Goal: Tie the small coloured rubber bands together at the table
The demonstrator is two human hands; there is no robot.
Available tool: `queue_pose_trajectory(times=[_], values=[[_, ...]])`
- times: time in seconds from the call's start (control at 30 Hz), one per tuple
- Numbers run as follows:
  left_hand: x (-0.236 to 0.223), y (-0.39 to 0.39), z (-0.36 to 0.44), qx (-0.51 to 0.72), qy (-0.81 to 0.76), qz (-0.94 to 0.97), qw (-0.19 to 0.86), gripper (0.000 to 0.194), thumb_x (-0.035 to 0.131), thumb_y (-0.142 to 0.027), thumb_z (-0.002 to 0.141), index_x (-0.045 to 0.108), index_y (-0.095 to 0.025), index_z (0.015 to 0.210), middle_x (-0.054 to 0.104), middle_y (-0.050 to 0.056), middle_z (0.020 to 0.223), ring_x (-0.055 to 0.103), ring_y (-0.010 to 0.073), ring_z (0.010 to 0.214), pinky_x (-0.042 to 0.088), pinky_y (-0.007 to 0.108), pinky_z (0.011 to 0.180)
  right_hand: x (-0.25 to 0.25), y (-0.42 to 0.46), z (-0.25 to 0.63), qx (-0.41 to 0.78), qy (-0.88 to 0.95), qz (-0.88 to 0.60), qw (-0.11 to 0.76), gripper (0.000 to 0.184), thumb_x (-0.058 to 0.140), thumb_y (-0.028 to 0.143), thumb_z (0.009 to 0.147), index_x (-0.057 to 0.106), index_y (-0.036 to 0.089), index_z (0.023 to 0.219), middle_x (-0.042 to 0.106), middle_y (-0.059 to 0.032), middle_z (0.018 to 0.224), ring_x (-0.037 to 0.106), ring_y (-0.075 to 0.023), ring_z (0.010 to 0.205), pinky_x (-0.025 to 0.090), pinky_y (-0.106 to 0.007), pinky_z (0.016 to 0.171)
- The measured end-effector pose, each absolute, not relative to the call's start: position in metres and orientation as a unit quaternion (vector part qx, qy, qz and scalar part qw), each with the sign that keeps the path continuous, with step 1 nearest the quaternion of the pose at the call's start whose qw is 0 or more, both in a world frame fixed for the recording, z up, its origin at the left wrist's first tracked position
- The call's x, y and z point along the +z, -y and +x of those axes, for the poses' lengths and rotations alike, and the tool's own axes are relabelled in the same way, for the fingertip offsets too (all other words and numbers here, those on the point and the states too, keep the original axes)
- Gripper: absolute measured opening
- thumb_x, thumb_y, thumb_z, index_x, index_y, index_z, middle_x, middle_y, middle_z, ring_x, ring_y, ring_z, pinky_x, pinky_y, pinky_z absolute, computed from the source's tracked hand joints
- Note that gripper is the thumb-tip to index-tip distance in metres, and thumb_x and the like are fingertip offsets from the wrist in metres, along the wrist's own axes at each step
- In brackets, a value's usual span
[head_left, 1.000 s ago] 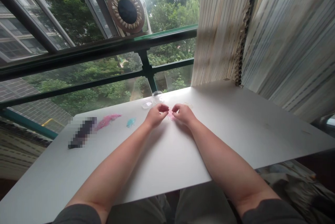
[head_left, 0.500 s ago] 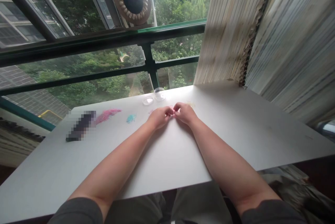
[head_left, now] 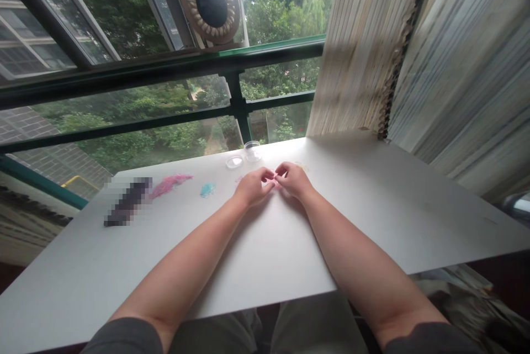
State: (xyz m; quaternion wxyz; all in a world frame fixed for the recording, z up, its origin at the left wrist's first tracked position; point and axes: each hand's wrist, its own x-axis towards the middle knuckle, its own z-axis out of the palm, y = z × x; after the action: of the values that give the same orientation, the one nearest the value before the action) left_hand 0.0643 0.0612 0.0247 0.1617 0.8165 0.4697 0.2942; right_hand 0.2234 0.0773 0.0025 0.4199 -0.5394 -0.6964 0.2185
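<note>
Over the white table, my left hand [head_left: 253,185] and my right hand [head_left: 295,180] meet fingertip to fingertip, both with curled, pinching fingers. Between them is a bit of pink, which looks like a small rubber band; its exact shape is mostly hidden by the fingers. More pink rubber bands [head_left: 277,184] lie on the table just beneath the fingertips. Beyond my left hand stand a clear round plastic tub [head_left: 252,152] and its clear lid [head_left: 234,162]. A few pale yellow bands [head_left: 302,167] show behind my right hand.
Left on the white table [head_left: 265,260] are a small blue heap of bands [head_left: 207,190], a longer pink heap [head_left: 171,184] and a dark pixelated object [head_left: 128,202]. A window with a green railing [head_left: 238,102] borders the far edge; a striped curtain [head_left: 351,56] hangs at right.
My hands came together at the fingertips, and my left fingers have since parted slightly from the thumb. The view has shifted a little, while the heaps and tub stay in place.
</note>
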Motion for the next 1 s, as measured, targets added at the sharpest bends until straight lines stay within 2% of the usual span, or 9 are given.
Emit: queue_pose_trajectory(times=[0.1,0.4,0.67,1.0], values=[[0.024,-0.062,0.067,0.313,-0.474,0.806,0.166,0.024,0.062,-0.027,0.072,0.06,-0.02,0.094,0.069,0.003,0.092,0.063,0.0177,0.08,0.048,0.03,0.072,0.002,-0.078,0.223,0.23,0.689,-0.534,0.434,0.008,0.057,0.02,0.068,0.061,0.017,0.074,0.064,-0.0003,0.072,0.057,-0.0113,0.064,0.043,-0.022,0.059],[0.022,-0.071,0.066,0.298,-0.496,0.799,0.164,0.016,0.059,-0.025,0.073,0.062,-0.021,0.088,0.07,0.002,0.083,0.063,0.0175,0.075,0.048,0.029,0.067,0.002,-0.079,0.222,0.251,0.674,-0.528,0.451,0.01,0.057,0.021,0.067,0.062,0.016,0.074,0.066,-0.0015,0.073,0.058,-0.0118,0.063,0.044,-0.022,0.058],[0.019,-0.072,0.065,0.272,-0.504,0.807,0.143,0.014,0.057,-0.022,0.073,0.064,-0.022,0.085,0.07,0.003,0.085,0.064,0.0186,0.076,0.048,0.028,0.067,0.003,-0.079,0.222,0.271,0.657,-0.539,0.452,0.013,0.046,0.015,0.073,0.059,0.018,0.075,0.069,-0.0005,0.068,0.061,-0.0119,0.063,0.045,-0.022,0.06],[0.017,-0.075,0.061,0.264,-0.503,0.81,0.145,0.018,0.058,-0.022,0.072,0.065,-0.022,0.088,0.071,0.003,0.087,0.064,0.0193,0.079,0.048,0.028,0.068,0.005,-0.076,0.221,0.282,0.664,-0.541,0.433,0.015,0.046,0.015,0.076,0.06,0.018,0.08,0.071,-0.0007,0.07,0.062,-0.0126,0.066,0.044,-0.022,0.06]])
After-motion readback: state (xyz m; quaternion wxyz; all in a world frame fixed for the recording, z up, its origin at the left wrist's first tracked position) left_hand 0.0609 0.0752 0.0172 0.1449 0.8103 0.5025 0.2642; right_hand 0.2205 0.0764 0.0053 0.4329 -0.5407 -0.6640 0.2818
